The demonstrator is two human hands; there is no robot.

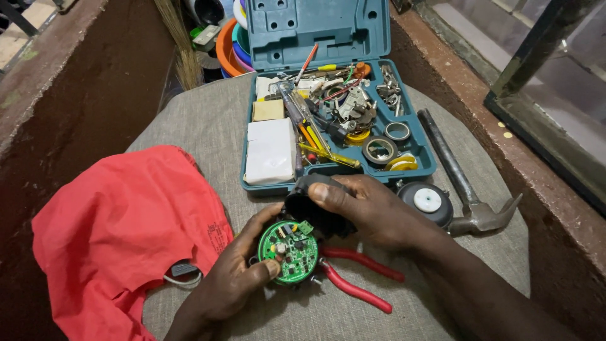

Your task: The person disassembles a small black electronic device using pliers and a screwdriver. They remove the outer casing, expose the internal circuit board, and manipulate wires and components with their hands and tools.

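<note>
Board (288, 251) pinched between left hand (237, 278) fingers, apparently.

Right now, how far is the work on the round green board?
Done: the green circuit board is exposed, the toolbox open. In hand: the left hand grips the board; the right hand holds a black housing beside it. Left: board and housing are not yet joined; red pliers lie unused.

Green circuit board (288, 251); red bag (120, 233); teal toolbox (328, 28); red-handled pliers (356, 278).
</note>
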